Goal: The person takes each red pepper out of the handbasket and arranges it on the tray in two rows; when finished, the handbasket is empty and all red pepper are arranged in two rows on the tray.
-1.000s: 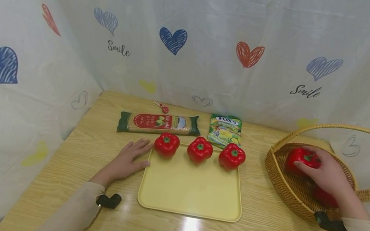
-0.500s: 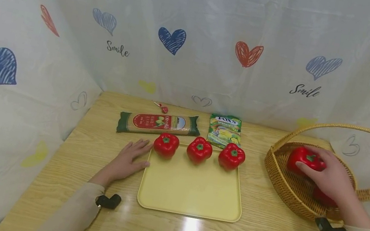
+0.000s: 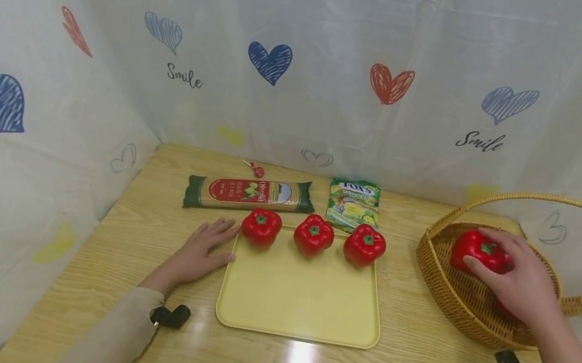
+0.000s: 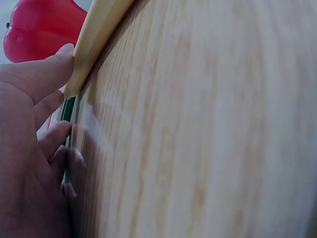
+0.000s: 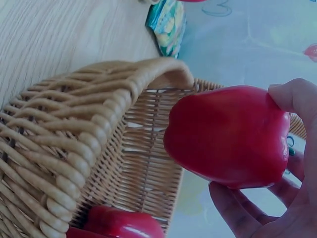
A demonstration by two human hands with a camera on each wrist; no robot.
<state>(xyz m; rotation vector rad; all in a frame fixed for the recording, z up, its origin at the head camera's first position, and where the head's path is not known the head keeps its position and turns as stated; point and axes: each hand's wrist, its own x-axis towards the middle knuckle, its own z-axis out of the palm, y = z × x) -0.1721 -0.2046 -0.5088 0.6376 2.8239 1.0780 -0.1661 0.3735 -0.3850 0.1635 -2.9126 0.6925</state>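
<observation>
My right hand grips a red bell pepper between thumb and fingers, inside the mouth of a wicker basket. Lower in that basket lies more red pepper, partly hidden by the hand in the head view. On the left, my left hand rests on the table with straight fingers, its thumb and fingertips touching the edge of a yellow tray. Along the tray's far edge sit three red bell peppers, a left one, a middle one and a right one.
Behind the tray lie a long pasta packet, a green candy bag and a small red lollipop. The basket's tall handle arches over its right side. A patterned curtain closes off the back and left.
The right wrist has shifted slightly right and toward the person, and the hand's hold on the pepper in the basket has adjusted a little. The left hand and the tray's peppers stay put.
</observation>
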